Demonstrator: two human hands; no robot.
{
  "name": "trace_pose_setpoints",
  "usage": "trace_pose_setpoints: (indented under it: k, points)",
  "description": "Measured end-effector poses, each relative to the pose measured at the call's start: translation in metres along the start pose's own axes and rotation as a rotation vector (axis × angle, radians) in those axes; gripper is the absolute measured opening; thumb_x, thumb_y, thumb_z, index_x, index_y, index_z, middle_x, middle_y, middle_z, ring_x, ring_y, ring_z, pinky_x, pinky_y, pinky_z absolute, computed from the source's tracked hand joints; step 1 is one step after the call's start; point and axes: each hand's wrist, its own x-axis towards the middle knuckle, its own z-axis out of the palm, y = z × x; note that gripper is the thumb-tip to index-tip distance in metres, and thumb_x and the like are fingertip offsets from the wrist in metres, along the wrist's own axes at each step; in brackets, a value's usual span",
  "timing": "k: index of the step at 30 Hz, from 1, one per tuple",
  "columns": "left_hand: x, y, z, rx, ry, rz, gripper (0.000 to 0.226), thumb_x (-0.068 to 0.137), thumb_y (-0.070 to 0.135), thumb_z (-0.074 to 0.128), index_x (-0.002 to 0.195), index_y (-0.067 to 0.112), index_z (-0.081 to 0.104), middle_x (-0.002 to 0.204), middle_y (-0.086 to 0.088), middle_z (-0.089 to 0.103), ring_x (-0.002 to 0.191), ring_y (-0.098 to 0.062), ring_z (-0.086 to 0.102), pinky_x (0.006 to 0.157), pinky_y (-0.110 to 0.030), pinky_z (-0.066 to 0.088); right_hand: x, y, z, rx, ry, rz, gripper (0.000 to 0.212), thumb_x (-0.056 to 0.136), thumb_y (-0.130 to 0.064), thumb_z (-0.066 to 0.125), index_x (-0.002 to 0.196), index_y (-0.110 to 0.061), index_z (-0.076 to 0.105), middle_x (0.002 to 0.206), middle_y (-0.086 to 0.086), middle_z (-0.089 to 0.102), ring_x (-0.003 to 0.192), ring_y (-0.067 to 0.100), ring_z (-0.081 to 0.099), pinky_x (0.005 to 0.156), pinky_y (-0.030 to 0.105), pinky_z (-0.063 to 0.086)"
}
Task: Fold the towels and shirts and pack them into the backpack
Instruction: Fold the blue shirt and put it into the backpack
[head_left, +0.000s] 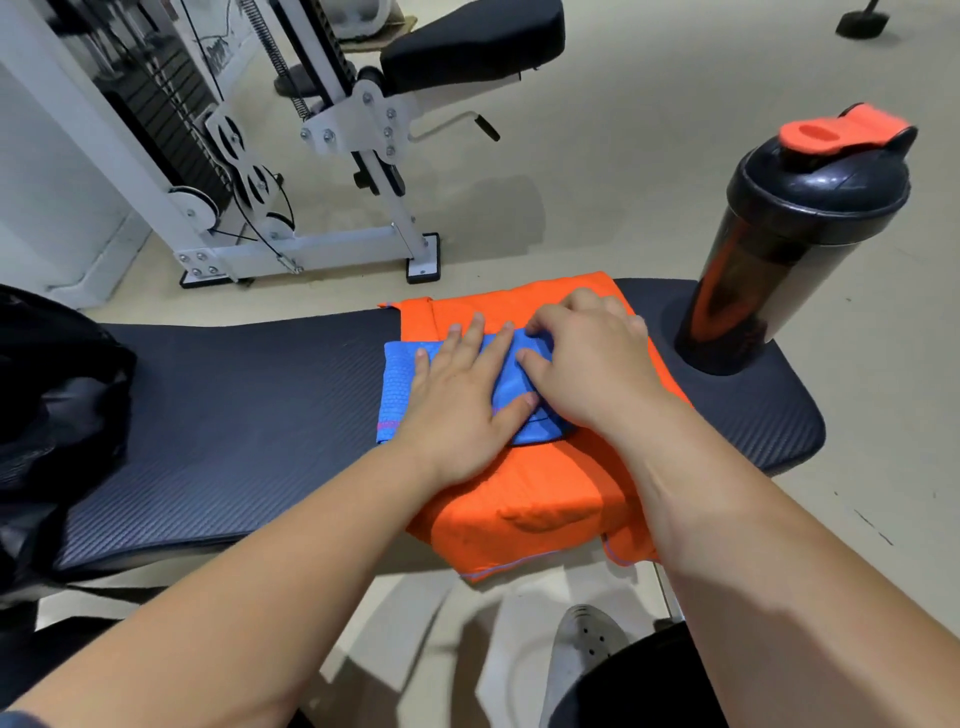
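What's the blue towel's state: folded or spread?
Folded. The blue textured towel lies as a compact rectangle on the orange cloth, with a rounded fold at its near edge.

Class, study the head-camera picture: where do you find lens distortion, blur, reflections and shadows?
Head view: wide-angle distortion bows the edges of the bench and makes the shaker bottle lean outward. Its orange cap looks slightly smeared, while the weave of the blue towel stays sharp. Streaky reflections run down the bottle's side. Soft-edged shadows lie on the floor, suggesting diffuse light.
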Motion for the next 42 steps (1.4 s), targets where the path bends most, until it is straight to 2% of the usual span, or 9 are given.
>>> trace_pose_setpoints:
  k: [5, 8, 11, 17, 22, 25, 29, 35, 42]
  points:
    - [-0.025, -0.043, -0.033, -0.151, 0.3, -0.077, 0.065, 0.09, 0.036, 0.057, 0.152, 0.025, 0.04, 0.153, -0.008, 0.043, 0.145, -0.025, 0.033, 0.121, -0.039, 0.026, -0.006, -0.019, 0.004, -0.09, -0.079, -0.087, 0.056, 0.093, -0.058, 0.051, 0.144, -0.036, 0.047, 0.162, 0.005, 0.025, 0.152, 0.032, 0.012, 0.119, 0.059, 0.01]
    - [-0.035, -0.06, -0.041, -0.117, 0.224, -0.309, 0.061, 0.09, 0.043, 0.064, 0.146, 0.034, 0.041, 0.124, -0.008, 0.056, 0.12, -0.028, 0.051, 0.106, -0.043, 0.04, -0.009, -0.027, 0.01, -0.137, -0.4, -0.095, 0.076, 0.094, -0.074, 0.025, 0.159, -0.038, 0.009, 0.168, -0.001, -0.013, 0.152, 0.032, -0.02, 0.116, 0.066, -0.012]
    - [-0.038, -0.06, -0.042, -0.262, 0.134, -0.385, 0.062, 0.089, 0.041, 0.067, 0.144, 0.04, 0.04, 0.114, -0.002, 0.056, 0.105, -0.022, 0.058, 0.087, -0.034, 0.044, -0.011, -0.027, 0.015, -0.182, -0.565, -0.066, 0.083, 0.091, -0.08, 0.017, 0.158, -0.038, -0.01, 0.163, -0.006, -0.03, 0.148, 0.031, -0.031, 0.114, 0.066, -0.017]
    - [-0.022, -0.044, -0.044, -0.546, 0.07, -0.451, 0.038, 0.086, 0.034, 0.072, 0.119, 0.045, 0.058, 0.111, 0.004, 0.063, 0.093, -0.017, 0.063, 0.073, -0.031, 0.05, -0.013, -0.025, 0.014, -0.18, -0.564, -0.057, 0.084, 0.09, -0.08, 0.019, 0.157, -0.041, -0.013, 0.162, -0.009, -0.032, 0.148, 0.03, -0.032, 0.116, 0.065, -0.016]
    - [-0.018, -0.045, -0.051, -0.71, 0.105, -0.513, 0.031, 0.084, 0.012, 0.074, 0.103, 0.035, 0.065, 0.103, -0.012, 0.07, 0.085, -0.027, 0.069, 0.08, -0.045, 0.058, -0.015, -0.025, 0.016, -0.195, -0.524, -0.063, 0.083, 0.091, -0.08, 0.02, 0.157, -0.041, -0.011, 0.162, -0.008, -0.031, 0.148, 0.031, -0.032, 0.116, 0.065, -0.015]
    - [-0.017, -0.051, -0.054, -0.826, 0.119, -0.524, 0.035, 0.082, 0.005, 0.075, 0.104, 0.031, 0.068, 0.098, -0.012, 0.071, 0.084, -0.028, 0.07, 0.086, -0.048, 0.058, -0.015, -0.026, 0.017, -0.199, -0.512, -0.061, 0.083, 0.091, -0.079, 0.019, 0.158, -0.04, -0.011, 0.162, -0.008, -0.031, 0.148, 0.031, -0.032, 0.116, 0.065, -0.014]
    - [-0.017, -0.058, -0.053, -1.066, 0.062, -0.549, 0.047, 0.082, -0.007, 0.071, 0.118, 0.023, 0.069, 0.12, -0.01, 0.068, 0.104, -0.03, 0.07, 0.096, -0.044, 0.057, -0.015, -0.027, 0.018, -0.199, -0.501, -0.059, 0.083, 0.091, -0.08, 0.019, 0.158, -0.04, -0.01, 0.163, -0.007, -0.031, 0.148, 0.031, -0.031, 0.116, 0.065, -0.014]
    - [-0.016, -0.052, -0.069, -1.273, 0.013, -0.552, 0.052, 0.085, -0.017, 0.06, 0.124, 0.018, 0.067, 0.114, -0.012, 0.07, 0.084, -0.025, 0.07, 0.074, -0.033, 0.059, -0.014, -0.028, 0.016, -0.209, -0.497, -0.051, 0.082, 0.091, -0.08, 0.018, 0.157, -0.041, -0.011, 0.163, -0.007, -0.03, 0.148, 0.031, -0.031, 0.116, 0.066, -0.014]
    - [-0.022, -0.045, -0.08, -1.232, 0.164, -0.47, 0.046, 0.078, -0.014, 0.067, 0.113, 0.015, 0.073, 0.116, -0.022, 0.064, 0.086, -0.026, 0.066, 0.082, -0.035, 0.055, -0.015, -0.04, 0.012, -0.123, -0.489, -0.009, 0.078, 0.093, -0.077, 0.018, 0.157, -0.042, -0.009, 0.163, -0.008, -0.028, 0.15, 0.031, -0.028, 0.115, 0.068, -0.012]
